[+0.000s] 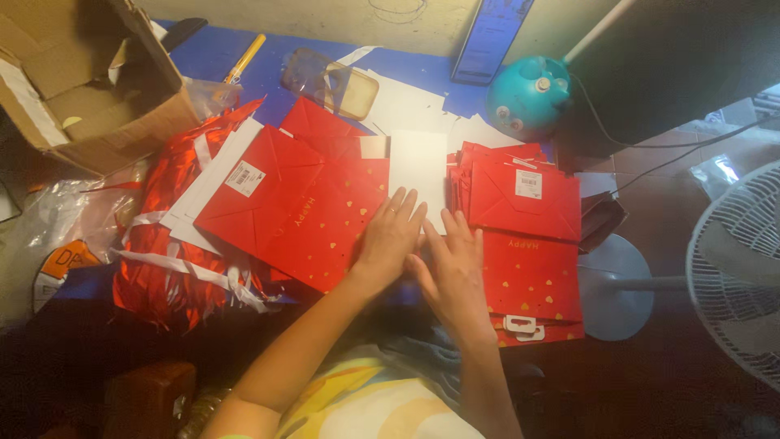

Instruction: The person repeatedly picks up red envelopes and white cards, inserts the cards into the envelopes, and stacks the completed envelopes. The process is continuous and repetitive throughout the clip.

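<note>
Both hands pressing a flat red gift bag on a desk of bag stacks.

A stack of red bags (524,199) lies right, a looser pile (268,195) left; work looks midway. The left hand (390,236) and right hand (453,272) lie spread, fingers flat, pinching nothing, on the red bag (325,236) and white card (418,167) at centre.

The red gift bags (301,207) look like smooth, slightly glossy paper with small gold foil hearts. The white card (418,167) is matt. The red ribbon bundle (166,244) shines like foil. The cardboard box (89,89) is rough and dull, the teal fan base (528,97) glossy plastic.
</note>
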A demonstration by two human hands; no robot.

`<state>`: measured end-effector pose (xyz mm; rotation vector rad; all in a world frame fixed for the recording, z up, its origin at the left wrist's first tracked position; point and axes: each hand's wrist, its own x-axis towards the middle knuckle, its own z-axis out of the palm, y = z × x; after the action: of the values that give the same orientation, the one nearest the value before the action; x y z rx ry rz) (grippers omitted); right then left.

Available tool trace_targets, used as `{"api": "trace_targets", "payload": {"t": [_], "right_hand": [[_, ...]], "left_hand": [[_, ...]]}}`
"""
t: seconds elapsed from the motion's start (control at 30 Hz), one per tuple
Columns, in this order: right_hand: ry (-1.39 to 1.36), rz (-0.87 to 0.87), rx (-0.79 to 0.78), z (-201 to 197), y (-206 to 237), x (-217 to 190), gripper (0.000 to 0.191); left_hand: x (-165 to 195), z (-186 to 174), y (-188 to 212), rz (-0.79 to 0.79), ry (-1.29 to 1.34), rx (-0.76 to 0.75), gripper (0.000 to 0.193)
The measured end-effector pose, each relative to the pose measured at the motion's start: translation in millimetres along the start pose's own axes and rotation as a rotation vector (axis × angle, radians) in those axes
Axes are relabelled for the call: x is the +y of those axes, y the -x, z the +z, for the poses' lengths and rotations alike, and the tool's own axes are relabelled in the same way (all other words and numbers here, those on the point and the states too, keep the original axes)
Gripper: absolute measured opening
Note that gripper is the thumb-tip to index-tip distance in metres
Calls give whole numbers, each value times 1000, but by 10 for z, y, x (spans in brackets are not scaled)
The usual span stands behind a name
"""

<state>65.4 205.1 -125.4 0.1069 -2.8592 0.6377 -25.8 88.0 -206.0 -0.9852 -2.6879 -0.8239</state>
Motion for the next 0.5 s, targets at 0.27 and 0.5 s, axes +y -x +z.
{"api": "trace_targets", "payload": {"t": [0.27,0.5], "right_hand": [[-99,-60,-14,366,91,-50,50],[-9,-112,-76,635,95,-64,58]], "left_hand": [[-75,-459,446,-366,-236,-35,90],[-214,-510,720,-299,-365,-27,60]]}}
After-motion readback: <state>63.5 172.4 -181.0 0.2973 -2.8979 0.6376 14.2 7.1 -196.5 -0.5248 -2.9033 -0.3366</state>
